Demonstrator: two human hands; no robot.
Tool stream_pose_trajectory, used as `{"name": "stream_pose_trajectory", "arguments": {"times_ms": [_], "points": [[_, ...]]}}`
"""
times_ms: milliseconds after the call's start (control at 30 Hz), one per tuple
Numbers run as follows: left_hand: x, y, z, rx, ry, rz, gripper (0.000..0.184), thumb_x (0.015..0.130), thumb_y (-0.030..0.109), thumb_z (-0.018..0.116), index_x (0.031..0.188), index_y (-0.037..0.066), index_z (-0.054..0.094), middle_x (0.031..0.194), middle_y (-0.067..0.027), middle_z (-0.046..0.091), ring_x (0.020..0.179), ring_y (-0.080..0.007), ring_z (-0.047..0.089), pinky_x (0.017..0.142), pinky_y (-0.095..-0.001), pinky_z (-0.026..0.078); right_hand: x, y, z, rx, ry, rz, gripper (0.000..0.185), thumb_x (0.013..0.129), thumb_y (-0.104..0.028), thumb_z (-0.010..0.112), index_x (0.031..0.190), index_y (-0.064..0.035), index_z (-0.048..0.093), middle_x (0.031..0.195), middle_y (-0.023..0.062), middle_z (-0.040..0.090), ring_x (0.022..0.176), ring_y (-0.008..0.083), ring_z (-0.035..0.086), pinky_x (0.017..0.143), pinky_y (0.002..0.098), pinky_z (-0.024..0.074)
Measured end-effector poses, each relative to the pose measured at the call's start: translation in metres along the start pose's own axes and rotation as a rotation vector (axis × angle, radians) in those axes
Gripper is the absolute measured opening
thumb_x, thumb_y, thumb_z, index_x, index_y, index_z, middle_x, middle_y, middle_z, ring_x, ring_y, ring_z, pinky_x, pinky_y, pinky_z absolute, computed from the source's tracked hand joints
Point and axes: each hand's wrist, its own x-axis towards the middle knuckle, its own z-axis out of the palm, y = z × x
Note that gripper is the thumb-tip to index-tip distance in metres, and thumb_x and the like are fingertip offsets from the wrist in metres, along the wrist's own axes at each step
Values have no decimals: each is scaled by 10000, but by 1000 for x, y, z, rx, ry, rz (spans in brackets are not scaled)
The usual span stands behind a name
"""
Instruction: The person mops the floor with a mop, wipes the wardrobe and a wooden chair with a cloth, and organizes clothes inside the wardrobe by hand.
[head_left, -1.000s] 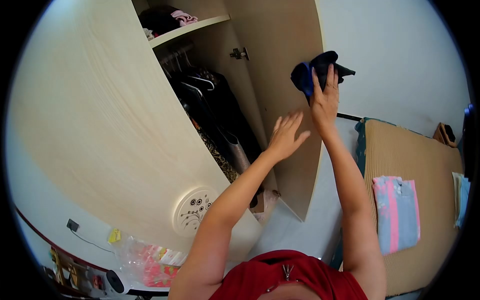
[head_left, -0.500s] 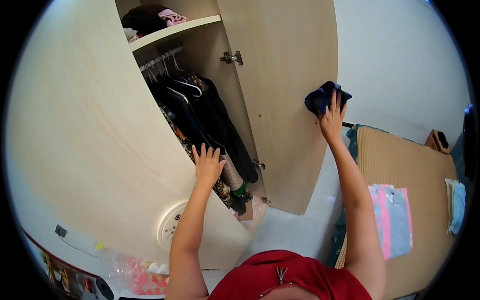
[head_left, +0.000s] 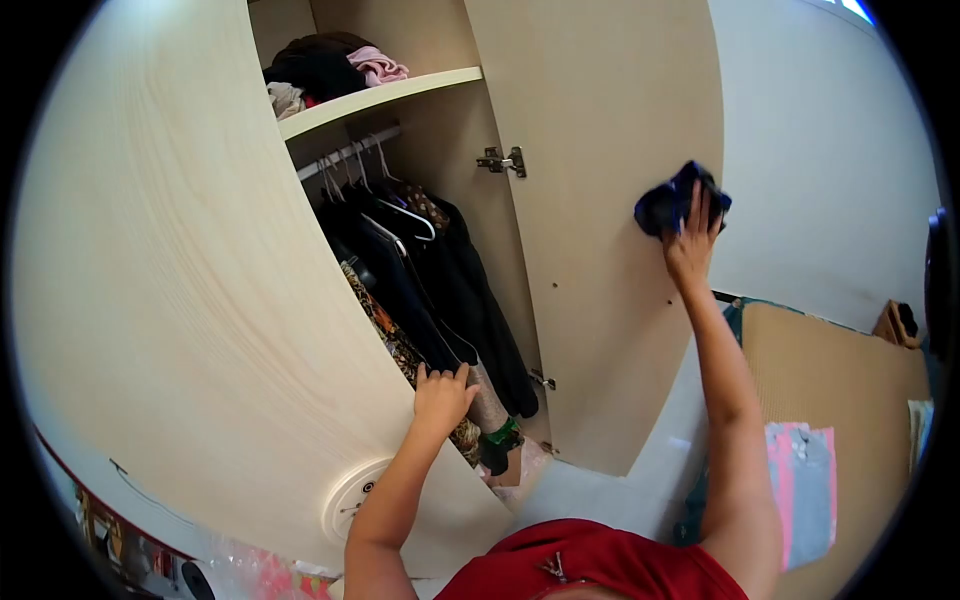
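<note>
One cloth [head_left: 665, 208] under right hand [head_left: 692, 250], fingers apart, on door [head_left: 600, 330]; left hand [head_left: 442, 402], fingers apart, at panel [head_left: 200, 300] edge; bed [head_left: 850, 380] right.

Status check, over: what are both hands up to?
Right hand: pressing dark cloth against open door. Left hand: at edge of wardrobe panel, beside hanging clothes. Possible snag: metal hinge.
</note>
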Motion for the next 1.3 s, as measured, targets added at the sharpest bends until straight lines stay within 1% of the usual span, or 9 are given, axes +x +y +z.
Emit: {"name": "stream_pose_trajectory", "arguments": {"times_ms": [333,367,433,500,567,733,900,1067,1300], "points": [[4,8,11,185,-229,-215,375,891,444,620,952,78,673,786,-122,706,782,-285,686,933,-479,459,230,-47,7,98,215,-91,552,874,-219,613,1411,-205,486,1599,32,260,1479,207,224,1167,539,179],[5,11,13,202,-297,-263,375,898,450,611,928,81,672,786,-121,707,782,-284,687,912,-468,467,235,-55,9,86,206,-104,533,868,-197,546,1399,-182,505,1588,52,284,1468,202,242,1191,504,125],[5,16,14,201,-365,-350,384,906,458,599,891,86,690,784,-118,709,767,-278,691,831,-423,483,235,-67,13,179,307,-208,366,902,-108,529,1256,-116,616,1472,161,432,1360,328,404,1137,501,257],[4,22,13,268,-396,-363,373,902,449,608,838,93,701,777,-117,709,745,-274,692,767,-402,491,203,-80,46,127,113,-337,539,864,-179,531,1403,-163,511,1571,60,318,1452,197,269,1196,485,125],[4,21,17,308,-383,-375,368,893,442,620,816,93,706,753,-109,703,722,-272,687,744,-395,498,154,-98,56,147,42,-492,583,812,-173,581,1393,-171,523,1541,80,364,1359,207,388,1196,449,167],[4,17,20,302,-360,-364,379,893,451,618,888,83,706,749,-134,699,728,-302,686,720,-412,524,-32,-112,85,26,-367,-1029,526,927,-353,468,1398,-127,529,1522,36,406,1420,196,313,1230,468,55],[4,19,14,274,-395,-358,336,890,431,625,924,109,713,768,-121,702,761,-290,691,739,-410,535,-231,-54,84,66,-724,-1310,455,944,-327,456,1323,-126,607,1492,13,450,1420,177,321,1235,452,44],[2,18,12,217,-313,-255,279,869,355,655,906,81,691,842,-89,688,880,-266,651,788,-392,508,-267,18,40,133,-789,-1227,420,910,-245,481,1273,-109,641,1423,-20,519,1343,137,409,1235,421,107],[-11,31,2,58,-49,-96,162,849,203,679,826,44,662,808,-105,624,833,-293,586,744,-406,484,-109,34,6,269,-494,-513,529,833,-92,536,1336,-241,599,1395,2,533,1220,176,514,1146,456,260]]}}
